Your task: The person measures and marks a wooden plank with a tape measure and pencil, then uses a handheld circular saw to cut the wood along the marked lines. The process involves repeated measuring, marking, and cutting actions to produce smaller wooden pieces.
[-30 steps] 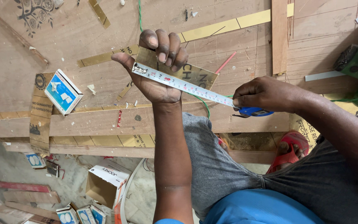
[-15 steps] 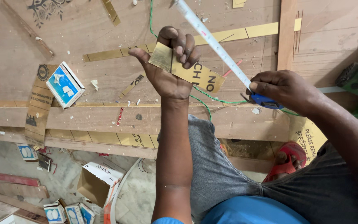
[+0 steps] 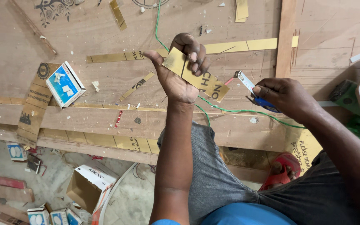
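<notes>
Left hand (image 3: 180,75): fingers closed on gold laminate strip (image 3: 196,79); keep it flat.
Right hand (image 3: 284,96): gripping blue tape measure (image 3: 255,93); blade nearly retracted.

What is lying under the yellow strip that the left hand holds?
Under the yellow strip lie the left hand's palm and, beyond, plywood with a green wire. The covered board cannot be seen.

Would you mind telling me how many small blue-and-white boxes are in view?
5. One blue-and-white box lies on the plywood sheet left of the left hand; one on the floor below; three at the bottom edge. Others may be hidden.
</notes>
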